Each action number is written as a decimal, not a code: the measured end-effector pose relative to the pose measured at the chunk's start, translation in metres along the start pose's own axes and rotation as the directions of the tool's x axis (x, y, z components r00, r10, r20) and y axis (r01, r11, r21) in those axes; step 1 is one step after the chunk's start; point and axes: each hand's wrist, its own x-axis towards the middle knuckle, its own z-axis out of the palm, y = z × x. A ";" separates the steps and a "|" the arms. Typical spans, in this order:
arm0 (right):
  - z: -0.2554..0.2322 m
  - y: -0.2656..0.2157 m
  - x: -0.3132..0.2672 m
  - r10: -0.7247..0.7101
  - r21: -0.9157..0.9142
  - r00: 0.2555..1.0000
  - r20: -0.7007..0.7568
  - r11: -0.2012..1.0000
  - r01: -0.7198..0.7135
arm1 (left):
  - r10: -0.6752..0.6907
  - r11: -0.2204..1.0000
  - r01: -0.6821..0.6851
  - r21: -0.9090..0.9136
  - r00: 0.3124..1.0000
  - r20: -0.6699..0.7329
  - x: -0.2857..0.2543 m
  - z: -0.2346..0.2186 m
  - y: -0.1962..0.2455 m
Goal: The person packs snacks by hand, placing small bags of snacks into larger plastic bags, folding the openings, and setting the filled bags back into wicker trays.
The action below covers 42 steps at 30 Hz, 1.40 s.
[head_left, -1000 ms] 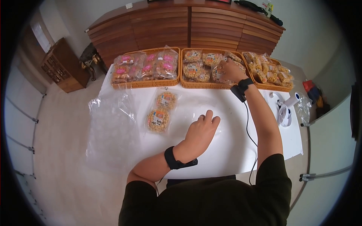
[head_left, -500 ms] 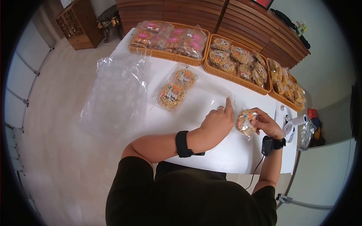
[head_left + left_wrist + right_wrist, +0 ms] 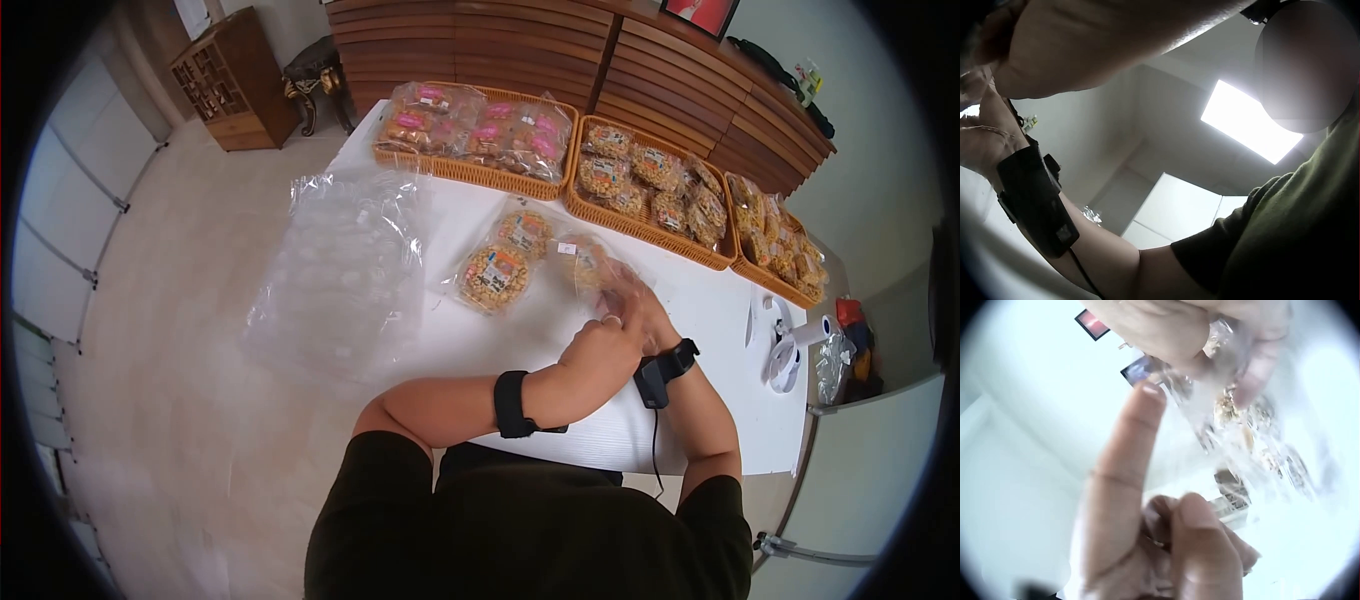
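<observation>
My left hand (image 3: 600, 362) grips the near end of a clear plastic bag (image 3: 1235, 359) in front of my body. Through its film show round packaged grain cakes (image 3: 1266, 456), one at the bag's far end. Beside the bag mouth is my right hand (image 3: 652, 322), partly behind the left hand in the head view. In the right wrist view its index finger points straight out, the thumb lies over loosely curled fingers, and no cake sits in it. Just left of the bag, another clear bag (image 3: 497, 278) with two round grain cakes lies on the white table (image 3: 480, 345).
Flat empty clear bags (image 3: 340, 270) are piled at the table's left. Along the back stand three wicker baskets: pink-labelled packs in the left basket (image 3: 470, 175), round cakes in the middle basket (image 3: 650, 228), smaller packs in the right basket (image 3: 775, 275). White tape rolls (image 3: 785, 365) lie at right.
The right hand took a round grain cake from the middle basket and brought it to the left hand's bag. Now that hand is at the bag mouth without the cake. The head view has turned.
</observation>
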 end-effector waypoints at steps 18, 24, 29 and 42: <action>-0.015 0.038 0.055 -0.073 0.287 0.996 0.057 0.956 0.053 | -0.297 0.414 0.667 -0.620 0.743 0.600 0.005 0.049 -0.203; 0.023 0.020 0.051 -0.077 -0.070 0.997 0.018 0.994 0.078 | -0.196 0.301 0.639 -0.708 0.768 0.610 0.003 0.063 -0.204; 0.018 0.035 0.079 -0.169 -0.013 0.986 -0.011 0.986 0.169 | -0.244 0.364 0.652 -0.665 0.756 0.608 0.009 0.057 -0.196; -0.060 -0.098 -0.007 0.129 -0.751 0.909 0.397 0.615 0.241 | -0.416 0.554 0.641 -0.531 0.766 0.490 0.002 0.075 -0.207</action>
